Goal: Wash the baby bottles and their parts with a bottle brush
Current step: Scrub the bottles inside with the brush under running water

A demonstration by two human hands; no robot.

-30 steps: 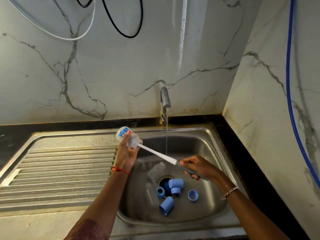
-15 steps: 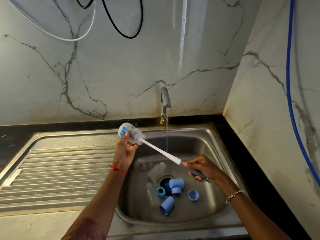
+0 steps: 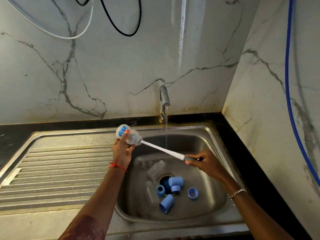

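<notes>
Blue caps [image 3: 166,203] around sink drain [image 3: 162,178]

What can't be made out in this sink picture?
Head view: bristles of the white-handled bottle brush, indistinct inside the small clear printed baby bottle in the left hand.
Head view: the brush's grey grip end, covered by the right hand.
Head view: see-through bottles in the steel sink, too faint to count.

Your right hand [image 3: 202,162] has drawn the bottle brush [image 3: 164,150] a little out to the right and slightly upward, so more of its white shaft shows outside the bottle [image 3: 131,135]. Your left hand [image 3: 121,151] has loosened its wrap, so more of the clear body shows, and the bottle lies flatter.
</notes>
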